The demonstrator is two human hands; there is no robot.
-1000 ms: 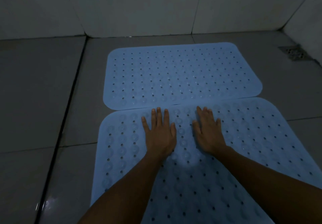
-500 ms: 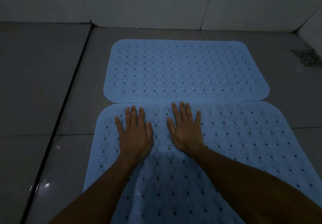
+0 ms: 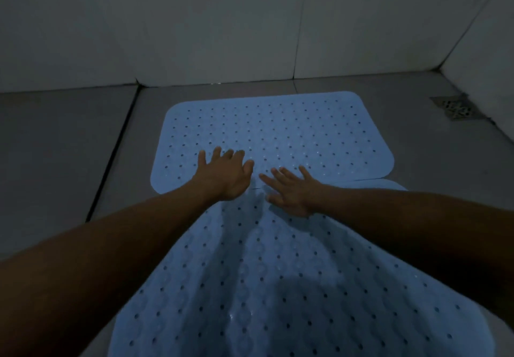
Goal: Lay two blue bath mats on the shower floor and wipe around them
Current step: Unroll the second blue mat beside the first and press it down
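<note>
Both mats down, hands flat at the seam.

Near mat (image 3: 250, 273) and far mat (image 3: 278, 131) lie edge to edge on the shower floor (image 3: 69, 148). Left hand (image 3: 225, 173) and right hand (image 3: 292, 189) spread open, gripping nothing, fingers over the far mat. Looks thin, floppy rubber, probably light; take it by an edge or corner.

Two bare forearms are seen — no sleeve is worn on either within the picture, and no watch, band or ring can be made out in the dim light. The left hand (image 3: 225, 174), nearer the floor drain (image 3: 454, 106) than its elbow is, is ungloved, all five fingers visible. The right hand (image 3: 290, 189), on the drain's side of the left — likewise ungloved — shows short nails, though detail is blurred.
</note>
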